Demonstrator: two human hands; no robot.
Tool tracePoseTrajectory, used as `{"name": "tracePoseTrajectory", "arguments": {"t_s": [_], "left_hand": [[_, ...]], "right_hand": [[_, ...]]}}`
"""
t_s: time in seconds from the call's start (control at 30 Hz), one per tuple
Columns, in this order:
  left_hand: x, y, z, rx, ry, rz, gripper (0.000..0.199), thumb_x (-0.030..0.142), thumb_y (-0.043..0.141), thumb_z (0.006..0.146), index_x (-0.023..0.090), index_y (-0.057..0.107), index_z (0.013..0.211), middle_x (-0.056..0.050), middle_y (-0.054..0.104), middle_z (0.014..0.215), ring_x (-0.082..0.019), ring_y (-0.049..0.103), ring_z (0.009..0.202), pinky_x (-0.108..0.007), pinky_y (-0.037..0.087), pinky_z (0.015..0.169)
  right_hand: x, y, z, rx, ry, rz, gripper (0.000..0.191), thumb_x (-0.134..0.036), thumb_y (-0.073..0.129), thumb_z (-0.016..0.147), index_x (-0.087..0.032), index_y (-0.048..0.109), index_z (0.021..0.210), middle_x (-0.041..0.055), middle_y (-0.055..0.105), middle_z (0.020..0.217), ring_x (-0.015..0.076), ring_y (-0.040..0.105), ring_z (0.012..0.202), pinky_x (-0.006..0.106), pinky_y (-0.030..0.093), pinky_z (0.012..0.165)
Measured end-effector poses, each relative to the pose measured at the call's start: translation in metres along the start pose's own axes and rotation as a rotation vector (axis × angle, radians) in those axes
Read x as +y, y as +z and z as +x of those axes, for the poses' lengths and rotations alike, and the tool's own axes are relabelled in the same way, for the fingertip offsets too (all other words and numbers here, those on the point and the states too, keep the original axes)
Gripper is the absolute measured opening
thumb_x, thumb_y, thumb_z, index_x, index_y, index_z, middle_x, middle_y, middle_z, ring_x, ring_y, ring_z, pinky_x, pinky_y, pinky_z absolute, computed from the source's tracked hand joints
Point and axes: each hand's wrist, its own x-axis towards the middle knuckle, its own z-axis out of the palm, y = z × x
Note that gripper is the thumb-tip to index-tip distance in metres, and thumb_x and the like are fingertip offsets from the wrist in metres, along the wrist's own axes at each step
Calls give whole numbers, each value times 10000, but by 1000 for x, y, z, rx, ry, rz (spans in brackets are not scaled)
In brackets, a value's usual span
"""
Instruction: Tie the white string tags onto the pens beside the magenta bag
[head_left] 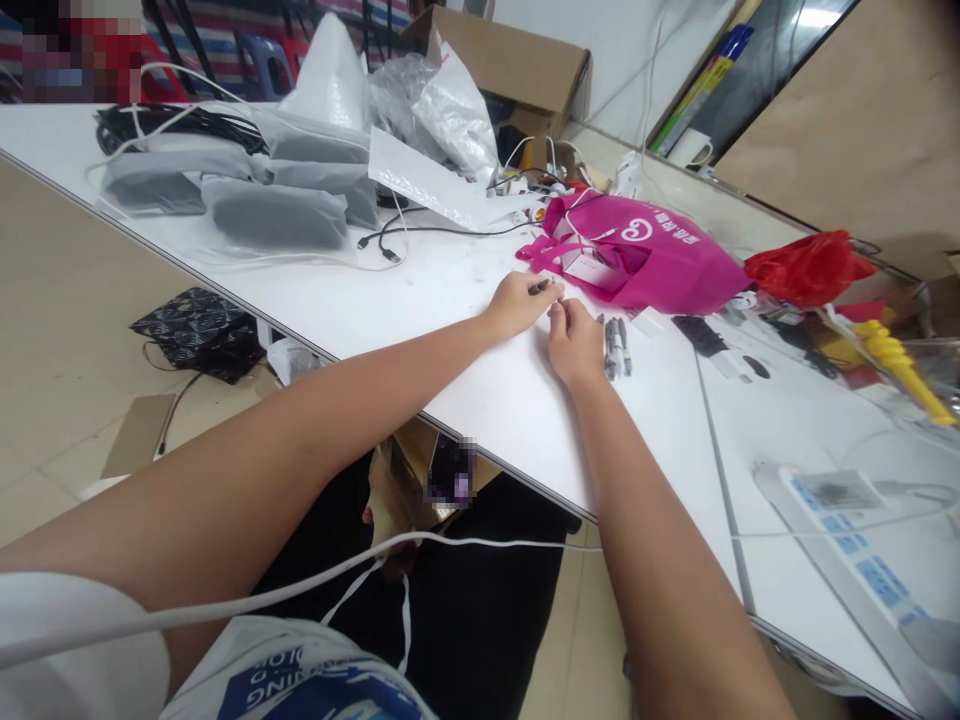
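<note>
Over the white table [480, 300], my left hand [517, 303] has its fingers closed around a small dark object [538, 287], perhaps a pen. My right hand [574, 340] is pinched shut close beside it, fingertips nearly meeting those of the left; what lies between its fingers is too small to make out. Just right of my right hand, several slim grey and clear pens [618, 348] lie side by side. A magenta bag [660, 255] with white lettering rests directly beyond both hands.
Grey wrapped packages [274, 213] and black cables lie at the left. Behind are plastic wrapping [454, 105] and a cardboard box [517, 65]. A red bag [810, 268] and a power strip [847, 540] are at the right. A white cable crosses my lap.
</note>
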Motion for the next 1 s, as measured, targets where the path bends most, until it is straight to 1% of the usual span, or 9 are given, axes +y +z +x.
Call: {"name": "tracePoseTrajectory", "arguments": {"t_s": [0.17,0.3,0.4,0.57,0.77,0.9,1.0], "left_hand": [[-1,-1,0,-7,8,10,434,316,733,1007,213,548,628,31,477,664,-142,425,712,-341,339,719],[0,0,0,-5,1,1,491,321,758,1001,219,490,604,31,453,665,-146,413,712,-348,328,718],[2,0,-1,-8,-7,9,499,319,765,1006,215,497,598,33,447,658,-145,408,712,-350,318,713],[5,-1,-3,-4,0,5,533,318,770,1015,217,471,586,31,427,647,-142,383,701,-353,307,697],[5,0,-4,-15,-4,8,538,396,790,1006,218,501,589,24,455,641,-145,398,702,-348,327,689],[5,-1,-3,-16,4,12,538,397,777,1005,216,496,584,23,455,644,-142,397,695,-352,321,690],[4,-1,-3,-12,14,14,542,398,775,1003,217,491,579,21,452,642,-141,391,690,-353,318,688]], "right_hand": [[-1,-2,0,-18,16,-6,289,-484,432,1123,-285,614,1019,89,741,905,328,681,917,421,477,875],[1,-1,0,-7,10,1,311,-520,433,1128,-292,593,989,80,723,888,318,656,892,419,475,866],[2,0,1,-1,4,4,331,-541,431,1130,-296,600,986,80,727,887,317,651,887,417,478,855],[2,0,1,-1,7,-2,296,-510,435,1112,-298,597,983,86,742,899,319,656,884,421,472,844],[2,-1,1,-2,1,7,325,-535,431,1115,-295,607,983,91,743,903,320,658,886,425,479,842],[1,-2,1,-16,16,0,296,-503,435,1106,-293,605,985,88,736,892,319,654,885,426,477,849],[0,-3,0,-12,10,15,286,-490,435,1098,-289,615,1002,101,752,923,327,665,916,429,480,859]]}}
